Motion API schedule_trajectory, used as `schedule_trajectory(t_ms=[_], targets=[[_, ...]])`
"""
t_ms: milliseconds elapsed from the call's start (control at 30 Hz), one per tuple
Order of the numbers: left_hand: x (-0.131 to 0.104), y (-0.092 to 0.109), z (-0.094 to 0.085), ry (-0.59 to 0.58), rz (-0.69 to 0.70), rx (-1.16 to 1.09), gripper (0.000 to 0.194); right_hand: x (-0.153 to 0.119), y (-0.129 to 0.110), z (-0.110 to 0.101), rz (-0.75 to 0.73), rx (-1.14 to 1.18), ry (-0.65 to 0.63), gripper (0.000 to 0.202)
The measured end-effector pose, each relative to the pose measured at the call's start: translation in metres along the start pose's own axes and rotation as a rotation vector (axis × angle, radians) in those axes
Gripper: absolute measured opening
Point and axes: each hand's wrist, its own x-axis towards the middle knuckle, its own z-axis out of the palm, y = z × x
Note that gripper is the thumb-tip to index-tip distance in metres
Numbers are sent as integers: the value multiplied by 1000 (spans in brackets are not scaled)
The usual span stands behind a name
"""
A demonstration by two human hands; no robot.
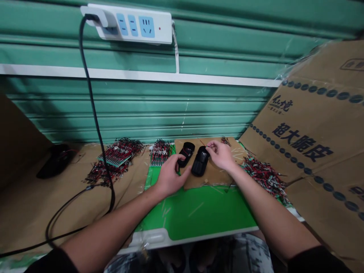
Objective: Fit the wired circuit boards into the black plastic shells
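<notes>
Two black plastic car-shaped shells lie side by side on a cardboard sheet. The left shell (186,154) shows its hollow inside with a bit of red wire in it. The right shell (200,162) lies with its glossy, moulded side up. My left hand (171,177) is at the left shell, fingertips against its near-left edge, thumb stretched apart toward the right shell. At the far end of the right shell, my right hand (220,153) has thumb and forefinger pinched together. A thin red wire (202,143) shows at those fingertips; its end is hidden.
Bundles of red-and-black wired boards (116,154) lie left, with another bundle (160,151) nearer. Loose wires (264,176) heap at right. A black cable (95,113) hangs from the power strip (136,24) across the left side. A cardboard wall (313,125) stands right of the green board (210,212).
</notes>
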Motion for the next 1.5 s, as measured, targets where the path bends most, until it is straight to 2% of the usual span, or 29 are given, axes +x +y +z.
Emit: schedule_trajectory(t_ms=[133, 267, 333, 400, 467, 567, 733, 833, 933, 1233, 1500], targets=[[0, 7, 1, -61, -150, -159, 39, -18, -27, 2, -64, 174, -37, 17], [2, 15, 3, -160, -384, -557, 52, -37, -57, 11, -33, 412, -68, 21], [4, 16, 4, -240, -463, -725, 47, -42, -65, 14, 1, 538, -95, 26], [7, 15, 2, -292, -531, -799, 34, -42, -68, 15, 59, 677, -99, 34], [9, 12, 0, -247, -616, -830, 28, -39, -67, 13, 117, 784, -76, 40], [12, 9, -4, -84, -720, -883, 29, -35, -61, 12, 164, 826, -97, 41], [16, 9, -5, 150, -649, -943, 37, -44, -60, 26, 236, 786, -291, 40], [17, 8, -4, 181, -646, -906, 40, -53, -64, 34, 224, 795, -380, 36], [17, 7, -3, 210, -658, -884, 41, -58, -65, 37, 203, 813, -413, 36], [17, 6, -2, 279, -631, -799, 42, -51, -63, 32, 242, 860, -337, 36], [13, 5, -2, 214, -554, -695, 40, -48, -61, 32, 335, 1001, -203, 37]])
